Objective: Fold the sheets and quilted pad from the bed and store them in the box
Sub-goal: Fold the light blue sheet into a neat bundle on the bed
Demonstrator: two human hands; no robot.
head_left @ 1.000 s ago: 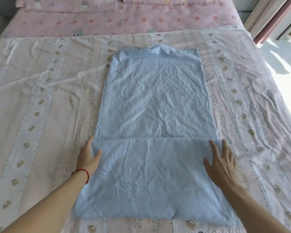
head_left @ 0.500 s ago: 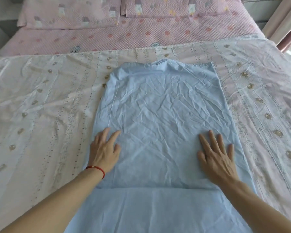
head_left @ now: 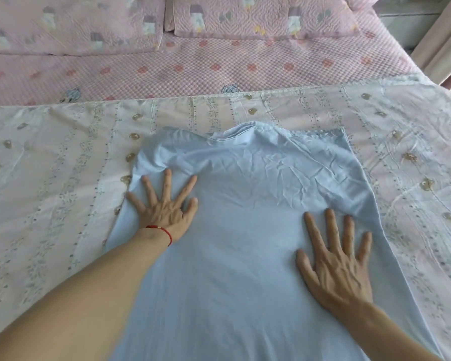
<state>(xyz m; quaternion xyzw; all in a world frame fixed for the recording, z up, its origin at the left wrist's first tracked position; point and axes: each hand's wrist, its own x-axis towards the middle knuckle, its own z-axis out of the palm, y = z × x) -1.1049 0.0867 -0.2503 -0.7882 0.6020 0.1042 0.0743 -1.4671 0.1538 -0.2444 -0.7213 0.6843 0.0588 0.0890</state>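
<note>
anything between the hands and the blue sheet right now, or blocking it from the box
Nothing sits between them: the left hand and right hand both press flat on the blue sheet. No box is in view, so the path to it cannot be judged.

Place: a home bedroom.
Bed: it fills nearly the whole view, under a pink quilted pad [head_left: 219, 66].
Pillows: two pink patterned pillows [head_left: 258, 14] lie side by side at the head.
Bedding: a pale flowered sheet [head_left: 50, 165] lies spread across the near part.
Curtain: a curtain [head_left: 443, 40] hangs at the right edge.
</note>
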